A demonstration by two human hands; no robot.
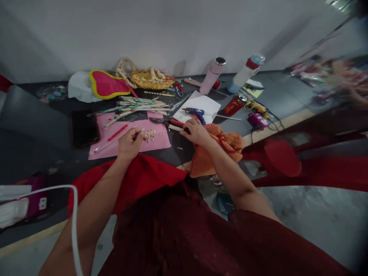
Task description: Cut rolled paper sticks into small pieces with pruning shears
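Note:
My left hand (131,143) is closed over the pink paper (129,147), its fingertips pinched beside a small pile of pale bits (150,134); what it holds, if anything, is too small to make out. My right hand (196,132) has its fingers curled at the handles of a dark-bladed cutting tool (161,119), near a pale stick (175,127). Whether it grips the tool or the stick is unclear. A blue glue gun (196,114) rests on white paper just beyond it. Behind the pink paper lie bundled pale and green sticks (143,103). A red pen-like stick (117,132) is on the pink paper.
A phone (84,128) lies left. At the back stand a yellow basket (152,79), a pink bottle (212,76) and a white-blue bottle (245,73). A red can (235,105), a purple power box (258,120) and an orange cloth (221,147) are on the right.

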